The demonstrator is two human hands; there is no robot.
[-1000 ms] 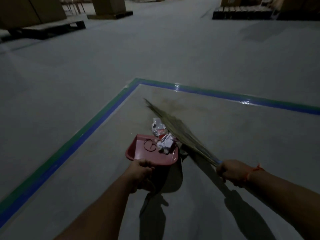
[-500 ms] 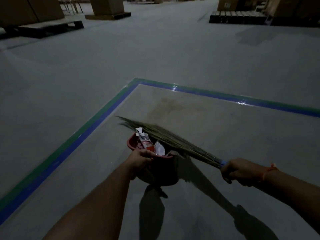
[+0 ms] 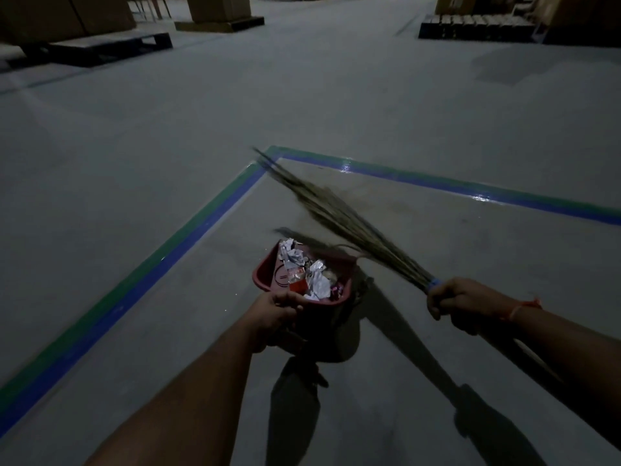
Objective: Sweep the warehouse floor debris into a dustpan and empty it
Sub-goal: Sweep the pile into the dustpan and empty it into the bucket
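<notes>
Your left hand (image 3: 276, 309) grips the near end of the red dustpan (image 3: 265, 270), fingers curled over its back rim, and you hold the pan off the floor (image 3: 201, 95), tilted so its mouth points toward 12 o'clock. Its shadow falls on the concrete just below, at 6 o'clock from the pan. Inside the pan lies the debris (image 3: 307, 274): crumpled white paper, a torn wrapper with red print, and a few smaller scraps piled against the back wall nearest your hand.

Your right hand (image 3: 465, 302) is closed in a fist round the broom (image 3: 339, 216) at its bound end, where a blue band shows just above your knuckles. An orange thread (image 3: 522, 307) circles that wrist. From your fist the grass bristles run toward 10 o'clock, passing just beyond the far right corner of the dustpan; whether they touch it you cannot tell from here. The tips are blurred and reach over the corner of the floor tape (image 3: 188, 230), a green and blue line that comes in from 7 o'clock, turns at the bristle tips and runs off toward 3 o'clock.

Far off at 11 o'clock sit cardboard boxes (image 3: 218, 6) on pallets (image 3: 111, 48), and at 1 o'clock another loaded pallet row (image 3: 477, 26).
</notes>
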